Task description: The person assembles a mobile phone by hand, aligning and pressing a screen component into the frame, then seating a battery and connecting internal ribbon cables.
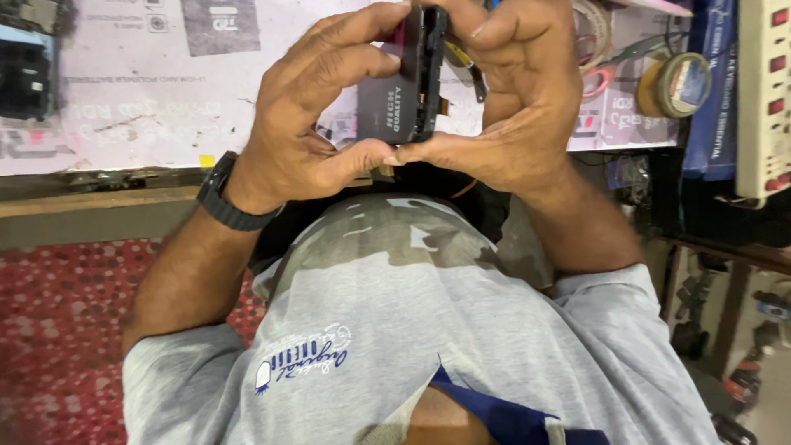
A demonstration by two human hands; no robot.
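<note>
Pink printed sheet covers the bench across the upper frame. Both hands, left and right, pinch a thin black phone at its edges; yellow tape roll upper right.

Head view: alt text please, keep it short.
The left hand and right hand grip a thin dark phone-like device edge-on, above a grey shirt. A black watch is on the left wrist, and a tape roll lies beyond.
</note>
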